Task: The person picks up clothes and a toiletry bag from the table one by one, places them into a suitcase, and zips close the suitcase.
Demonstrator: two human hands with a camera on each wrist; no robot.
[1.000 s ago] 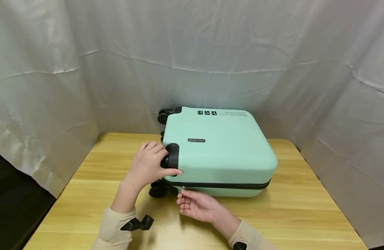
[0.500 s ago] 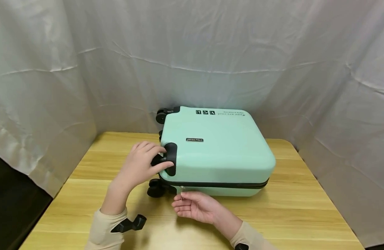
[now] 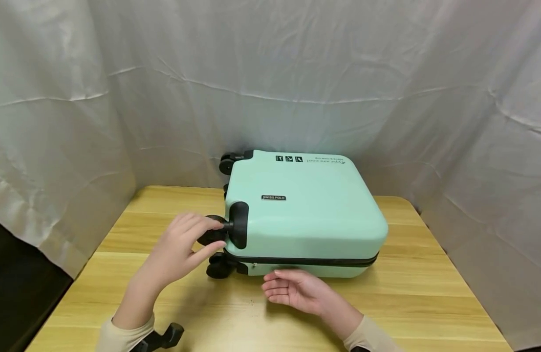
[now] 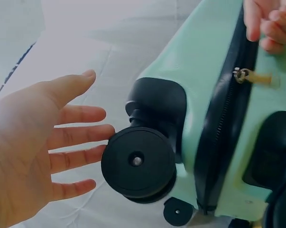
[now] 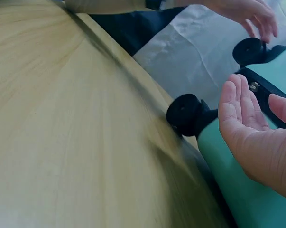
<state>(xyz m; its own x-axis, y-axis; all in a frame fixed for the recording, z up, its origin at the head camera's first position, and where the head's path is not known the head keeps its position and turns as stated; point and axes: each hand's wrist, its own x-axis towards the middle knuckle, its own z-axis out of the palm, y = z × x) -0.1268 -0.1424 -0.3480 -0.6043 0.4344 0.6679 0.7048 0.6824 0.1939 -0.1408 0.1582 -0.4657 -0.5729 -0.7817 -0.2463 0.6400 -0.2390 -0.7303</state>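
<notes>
A mint-green hard-shell suitcase (image 3: 310, 205) lies flat on the table, its black wheels to the left. Along its near side runs a black zipper (image 3: 305, 260), closed where I can see it. The zipper pull (image 4: 247, 76) hangs at the wheel end, held by neither hand. My left hand (image 3: 178, 247) is beside the near upper wheel (image 4: 138, 164), fingers spread and fairly straight; whether a fingertip touches the wheel I cannot tell. My right hand (image 3: 301, 292) stands just in front of the near side, palm up, fingers loosely bent, with nothing in it.
The wooden table (image 3: 428, 293) reaches out on both sides of the suitcase. A grey curtain (image 3: 270, 73) hangs behind and at both sides. Another wheel (image 3: 220, 265) sticks out low at the near left corner.
My right hand has let go of the zipper pull and moved right. My left hand has drawn back left from the suitcase's corner, its fingers straightening.
</notes>
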